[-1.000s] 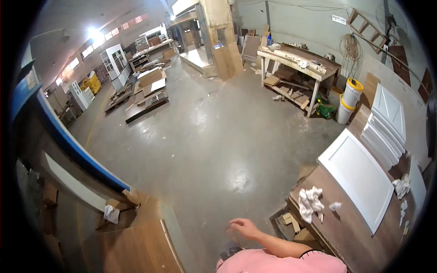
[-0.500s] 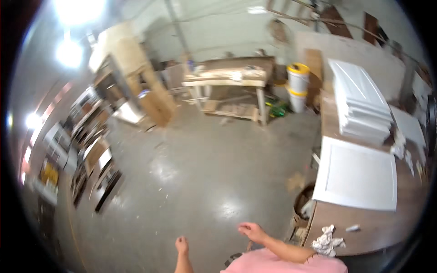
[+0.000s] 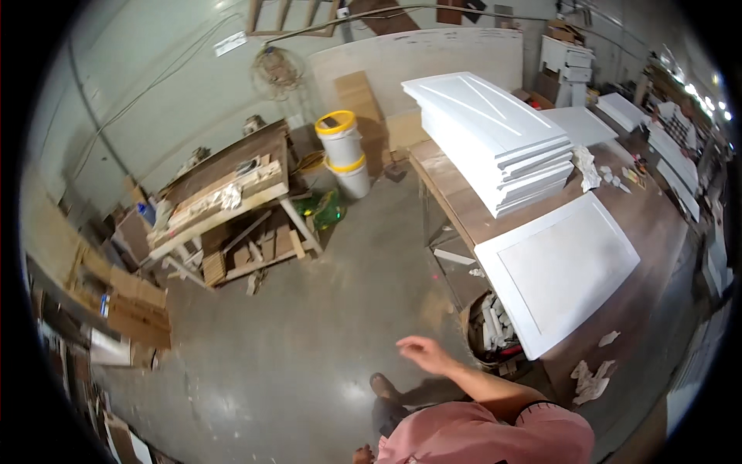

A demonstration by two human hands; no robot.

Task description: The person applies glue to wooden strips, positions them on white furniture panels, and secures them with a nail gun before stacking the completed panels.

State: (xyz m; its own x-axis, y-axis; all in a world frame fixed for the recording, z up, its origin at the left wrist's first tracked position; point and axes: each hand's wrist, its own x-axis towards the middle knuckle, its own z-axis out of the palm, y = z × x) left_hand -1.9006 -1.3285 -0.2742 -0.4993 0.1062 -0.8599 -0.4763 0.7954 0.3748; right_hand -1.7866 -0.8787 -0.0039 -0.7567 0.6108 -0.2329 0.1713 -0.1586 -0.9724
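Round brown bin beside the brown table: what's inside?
Pale elongated pieces and something red show in the bin; whatever lies beneath them, or behind the white rectangular panel, is covered.

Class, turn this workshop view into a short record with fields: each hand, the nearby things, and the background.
Right hand: raised above the grey floor, fingers loosely extended, no object visible in it
Left hand: at the lower edge, partly cut off; grip unclear
To their right: single white framed panel, lying on a brown table
Same table, farther off: stack of white panels
Same table, nearer: crumpled white cloth
Background: two stacked yellow-lidded white buckets beside a wooden workbench
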